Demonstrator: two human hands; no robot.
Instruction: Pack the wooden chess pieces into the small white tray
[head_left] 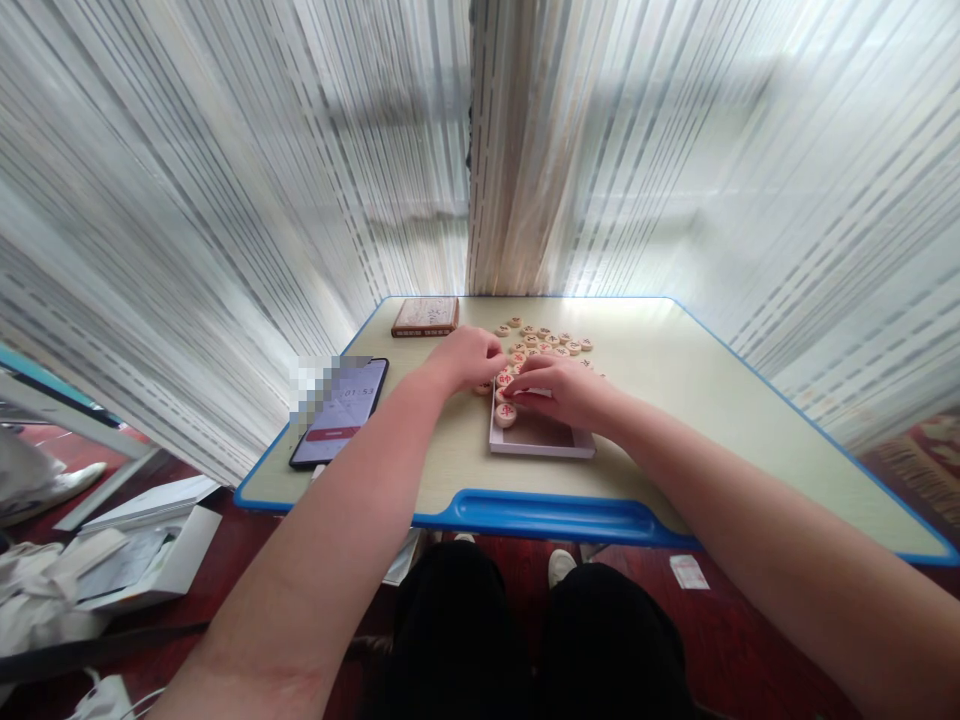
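Observation:
A shallow white box lies on the table, with round wooden Chinese chess pieces lined up along its left side; the nearest chess piece bears a red character. My right hand reaches over the box, its fingertips closed on a red-marked piece in that row. At the box's far left corner is my left hand, fingers curled together; whatever they may hold is hidden. Beyond both hands, several loose chess pieces are scattered, part of them covered by the right hand.
A phone showing a timer lies at the table's left. At the back left sits a closed patterned box. The table has a blue rim and a pen groove in front. Striped curtains hang behind.

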